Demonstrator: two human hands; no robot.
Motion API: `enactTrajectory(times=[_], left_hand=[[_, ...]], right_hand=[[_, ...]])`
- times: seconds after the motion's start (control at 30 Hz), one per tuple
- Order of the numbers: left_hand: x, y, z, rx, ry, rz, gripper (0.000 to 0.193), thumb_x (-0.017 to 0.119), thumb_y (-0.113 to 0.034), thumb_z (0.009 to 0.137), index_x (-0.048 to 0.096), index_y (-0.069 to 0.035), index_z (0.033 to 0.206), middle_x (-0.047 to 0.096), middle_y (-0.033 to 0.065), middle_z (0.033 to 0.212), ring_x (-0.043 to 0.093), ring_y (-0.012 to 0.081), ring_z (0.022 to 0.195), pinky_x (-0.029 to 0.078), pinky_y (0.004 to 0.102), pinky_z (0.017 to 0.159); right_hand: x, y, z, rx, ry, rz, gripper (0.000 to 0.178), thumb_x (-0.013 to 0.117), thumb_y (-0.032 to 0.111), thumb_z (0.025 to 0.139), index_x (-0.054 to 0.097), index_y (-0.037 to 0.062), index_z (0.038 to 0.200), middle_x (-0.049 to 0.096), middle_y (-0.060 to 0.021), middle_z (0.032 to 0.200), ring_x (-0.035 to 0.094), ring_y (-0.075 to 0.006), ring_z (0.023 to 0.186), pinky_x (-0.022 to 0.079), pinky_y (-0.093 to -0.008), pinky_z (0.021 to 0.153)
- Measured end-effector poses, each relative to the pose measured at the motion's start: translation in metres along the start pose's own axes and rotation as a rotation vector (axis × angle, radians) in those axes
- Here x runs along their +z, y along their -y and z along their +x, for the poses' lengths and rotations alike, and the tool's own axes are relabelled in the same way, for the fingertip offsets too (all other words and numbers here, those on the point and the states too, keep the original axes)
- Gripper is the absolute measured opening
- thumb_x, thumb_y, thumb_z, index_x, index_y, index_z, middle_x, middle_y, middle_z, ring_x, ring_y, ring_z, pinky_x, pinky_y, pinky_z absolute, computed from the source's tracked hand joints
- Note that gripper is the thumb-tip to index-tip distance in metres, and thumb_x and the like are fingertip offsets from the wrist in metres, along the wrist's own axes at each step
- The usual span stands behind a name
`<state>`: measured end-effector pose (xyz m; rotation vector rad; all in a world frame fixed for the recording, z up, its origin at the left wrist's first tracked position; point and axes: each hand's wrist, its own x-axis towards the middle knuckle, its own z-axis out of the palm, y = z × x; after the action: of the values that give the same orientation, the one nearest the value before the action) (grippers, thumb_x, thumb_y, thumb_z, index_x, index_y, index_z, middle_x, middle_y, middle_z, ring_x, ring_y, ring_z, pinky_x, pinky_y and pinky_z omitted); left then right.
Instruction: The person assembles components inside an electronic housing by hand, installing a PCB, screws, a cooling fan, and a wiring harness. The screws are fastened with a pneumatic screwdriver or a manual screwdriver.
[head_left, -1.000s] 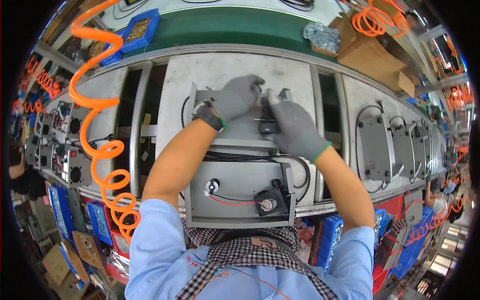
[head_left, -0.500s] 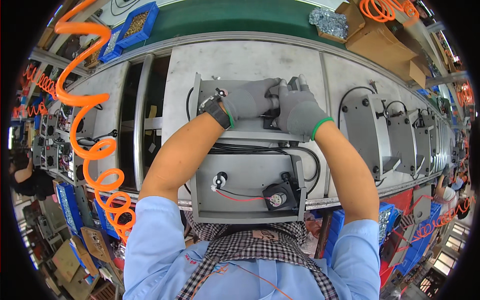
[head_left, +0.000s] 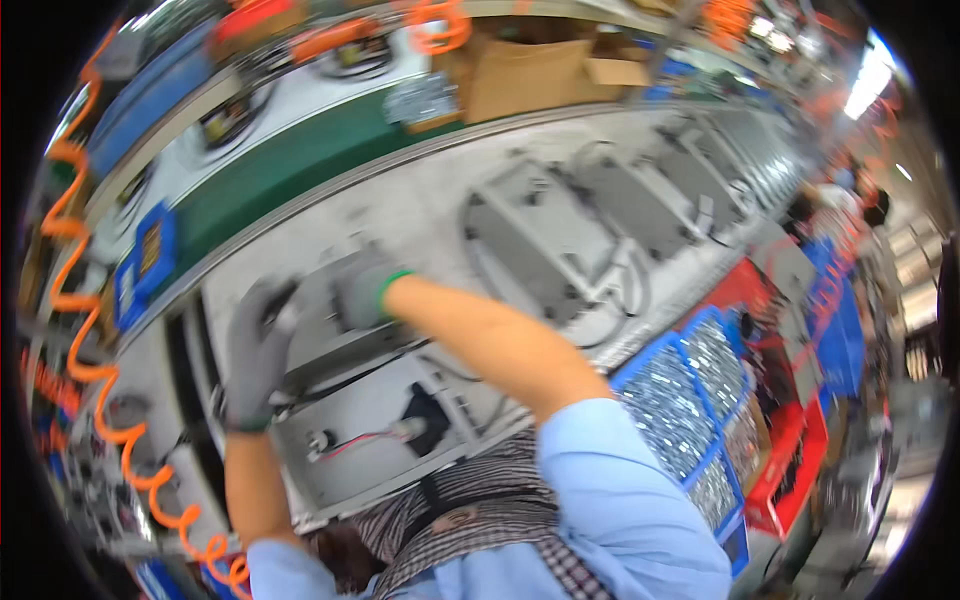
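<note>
Two grey sheet-metal housings lie one behind the other on the bench before me. The near housing (head_left: 350, 470) is an open tray holding a black square part (head_left: 428, 420) with red and black wires and a small round fitting (head_left: 320, 441). At the left end of the far housing (head_left: 350, 350) is my left hand (head_left: 258, 350), in a grey glove, its thumb and fingers apart. My right hand (head_left: 362, 287), in a grey glove with a green cuff, lies over the far housing's right part. Blur hides its fingers and anything they hold.
More grey housings (head_left: 530, 265) with black cables stand along the bench to the right. Blue bins (head_left: 660, 405) of small metal parts and a red bin (head_left: 790, 480) sit at lower right. An orange coiled hose (head_left: 110, 400) hangs at left; a cardboard box (head_left: 530, 80) stands beyond.
The view has swung to the right, so the bench shows tilted and further left. My hands have moved apart; they were close together over the far housing.
</note>
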<state>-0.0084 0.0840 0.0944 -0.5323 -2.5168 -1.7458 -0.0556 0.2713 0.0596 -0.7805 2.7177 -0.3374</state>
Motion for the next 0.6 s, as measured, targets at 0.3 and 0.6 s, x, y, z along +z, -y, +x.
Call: enactTrajectory(times=[0.3, 0.6], left_hand=[[0.042, -0.043, -0.1, 0.29, 0.652, 0.606, 0.039, 0.076, -0.027, 0.072, 0.063, -0.01, 0.106, 0.062, 0.0108, 0.093, 0.062, 0.0302, 0.083, 0.051, 0.0405, 0.07], [0.043, -0.031, -0.11, 0.233, 0.532, 0.535, 0.03, 0.075, -0.027, 0.068, 0.066, -0.008, 0.09, 0.059, 0.0118, 0.072, 0.06, 0.0325, 0.066, 0.046, 0.0428, 0.059]], right_hand=[[0.049, -0.057, -0.136, 0.471, -0.89, 0.219, 0.033, 0.05, 0.025, 0.088, 0.068, 0.0046, 0.106, 0.067, -0.0185, 0.105, 0.064, -0.0298, 0.1, 0.049, -0.041, 0.088], [0.139, -0.093, -0.168, 0.733, -0.041, 0.032, 0.029, 0.048, 0.022, 0.086, 0.072, 0.0064, 0.093, 0.069, -0.0161, 0.101, 0.067, -0.0322, 0.09, 0.052, -0.0411, 0.078]])
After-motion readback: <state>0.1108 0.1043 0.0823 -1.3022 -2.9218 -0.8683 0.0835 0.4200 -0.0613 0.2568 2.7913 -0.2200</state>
